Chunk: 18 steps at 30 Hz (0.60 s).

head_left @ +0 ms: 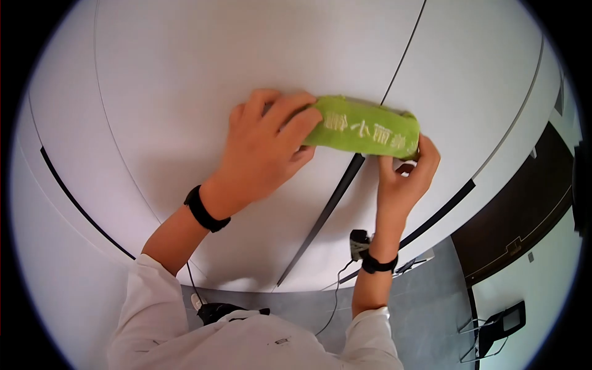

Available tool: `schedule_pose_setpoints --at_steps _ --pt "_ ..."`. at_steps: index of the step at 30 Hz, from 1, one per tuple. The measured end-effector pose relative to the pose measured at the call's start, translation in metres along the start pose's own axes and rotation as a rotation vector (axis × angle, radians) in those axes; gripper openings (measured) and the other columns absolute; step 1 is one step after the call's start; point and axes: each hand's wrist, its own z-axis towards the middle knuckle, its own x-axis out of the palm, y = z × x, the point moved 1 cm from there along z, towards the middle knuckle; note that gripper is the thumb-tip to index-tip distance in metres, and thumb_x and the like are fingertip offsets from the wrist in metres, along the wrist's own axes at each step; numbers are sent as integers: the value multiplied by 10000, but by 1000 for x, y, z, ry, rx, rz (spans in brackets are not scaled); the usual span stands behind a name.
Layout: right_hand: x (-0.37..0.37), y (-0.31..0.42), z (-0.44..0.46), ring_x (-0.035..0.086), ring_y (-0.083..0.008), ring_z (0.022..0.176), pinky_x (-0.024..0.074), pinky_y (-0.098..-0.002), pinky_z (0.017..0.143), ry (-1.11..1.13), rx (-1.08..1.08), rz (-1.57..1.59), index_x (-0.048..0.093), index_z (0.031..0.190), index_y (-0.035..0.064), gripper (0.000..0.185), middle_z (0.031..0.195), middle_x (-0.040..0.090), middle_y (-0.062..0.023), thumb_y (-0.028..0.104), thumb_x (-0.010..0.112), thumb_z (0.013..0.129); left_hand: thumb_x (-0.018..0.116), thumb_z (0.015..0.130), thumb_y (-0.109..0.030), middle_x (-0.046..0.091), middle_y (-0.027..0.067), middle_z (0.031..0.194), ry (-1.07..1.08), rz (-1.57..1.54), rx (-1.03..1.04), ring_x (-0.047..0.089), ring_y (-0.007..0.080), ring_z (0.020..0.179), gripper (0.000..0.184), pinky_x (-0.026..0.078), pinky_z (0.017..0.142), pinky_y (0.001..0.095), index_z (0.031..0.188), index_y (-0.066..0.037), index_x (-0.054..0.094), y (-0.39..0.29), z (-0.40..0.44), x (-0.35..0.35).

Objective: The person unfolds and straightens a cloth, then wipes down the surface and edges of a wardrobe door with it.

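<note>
A long, green, soft fabric piece (365, 128) with pale embroidered characters is stretched sideways in front of the white cabinet doors (203, 55). It looks folded or rolled, and I cannot tell whether it is a cloth or a pouch. Its left end is gripped by my left hand (262, 139), with the fingers over the top and the thumb below. At the opposite end, my right hand (407, 176) pinches the lower right corner between thumb and fingers. The characters appear upside down from here.
A dark vertical handle strip (324, 219) runs below the fabric along the door seam. More black handle strips are at left and right. A dark door (518, 209) and a black chair (502, 327) stand on the right. Cables hang near both arms above the grey floor (419, 308).
</note>
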Motion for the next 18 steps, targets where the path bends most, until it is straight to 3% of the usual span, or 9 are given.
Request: schedule_pose_setpoints --at_steps 3,7,11,14,18 --pt "-4 24 17 568 -236 903 476 -300 671 129 28 -19 557 1160 41 470 1114 571 -126 16 744 730 749 583 -69 599 20 1143 -2 7 -42 524 284 942 467 416 752 383 1011 -125 571 6 1 -17" --pt "8 55 20 554 -294 999 484 -337 741 163 -18 26 552 1164 22 466 1128 560 -154 -20 713 729 765 581 -83 575 67 1164 -9 37 -138 528 291 945 488 418 744 391 1021 -120 558 13 -8 -39" --pt "30 80 1 535 -249 1036 450 -292 701 227 9 154 535 1188 33 470 1182 540 -123 -12 709 753 774 577 -88 572 67 1170 -35 119 -265 529 291 932 503 423 749 390 1028 -118 555 17 -36 -62" --pt "17 44 5 525 -235 1047 442 -280 688 225 52 213 526 1207 46 483 1229 508 -119 -10 706 762 781 572 -86 576 61 1167 62 162 -284 527 287 932 511 423 748 387 1028 -114 551 -14 -23 -42" --pt "14 35 7 513 -294 1110 482 -333 790 244 58 313 527 1219 40 504 1261 474 -145 -37 687 747 782 564 -36 596 57 1194 52 242 -225 510 284 933 495 410 720 378 999 -97 552 -17 -17 -50"
